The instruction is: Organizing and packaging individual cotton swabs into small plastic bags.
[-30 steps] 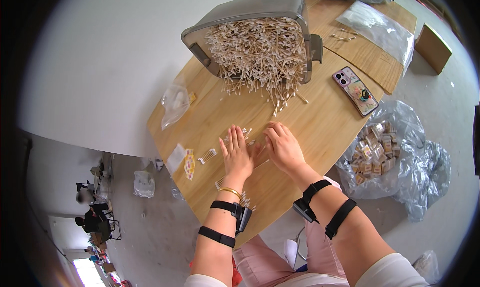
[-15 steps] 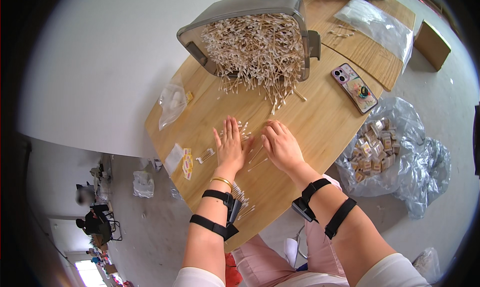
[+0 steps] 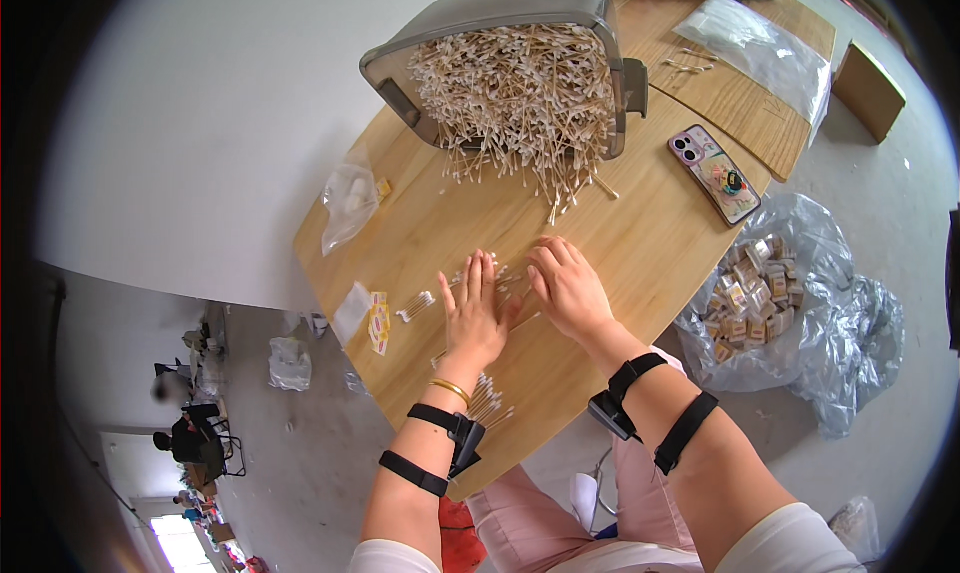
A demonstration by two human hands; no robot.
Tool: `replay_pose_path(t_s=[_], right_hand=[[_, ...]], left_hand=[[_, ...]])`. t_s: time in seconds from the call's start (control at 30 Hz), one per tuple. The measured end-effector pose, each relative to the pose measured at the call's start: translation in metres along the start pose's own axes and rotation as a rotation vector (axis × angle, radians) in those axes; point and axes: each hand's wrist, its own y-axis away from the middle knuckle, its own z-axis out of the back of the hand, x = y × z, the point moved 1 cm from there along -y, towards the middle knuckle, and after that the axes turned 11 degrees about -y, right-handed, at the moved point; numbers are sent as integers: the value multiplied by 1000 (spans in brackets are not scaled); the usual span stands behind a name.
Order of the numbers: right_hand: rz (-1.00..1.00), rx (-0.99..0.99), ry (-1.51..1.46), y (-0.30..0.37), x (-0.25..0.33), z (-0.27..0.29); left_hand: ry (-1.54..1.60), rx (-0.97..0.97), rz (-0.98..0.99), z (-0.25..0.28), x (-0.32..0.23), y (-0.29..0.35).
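The single head-worn fisheye camera looked steeply down from above the wooden table [image 3: 640,223]; it sat close over the person's forearms, which entered from the lower edge; straight edges bowed toward the dark rim; no second view shared the scene.

I see a light tan wood-grain desk [image 3: 640,243] under my hands, a grey bin [image 3: 500,18] of pale swabs [image 3: 520,93] beyond them, a pink patterned phone [image 3: 714,173] right, black wrist straps [image 3: 640,403].
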Motion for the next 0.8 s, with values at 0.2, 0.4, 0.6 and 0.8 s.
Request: replay_pose_path(t_s=[0.2, 0.4, 0.6, 0.8], right_hand=[[-2, -1, 26, 1, -4, 1], [-11, 22, 17, 0, 2, 1], [-7, 10, 7, 1, 0, 2], [2, 0, 0, -1, -1, 1]], left_hand=[[1, -68, -72, -3, -15, 20], [18, -148, -10, -5, -4, 9], [78, -63, -16, -8, -17, 17], [96, -104, 14, -11, -23, 16]])
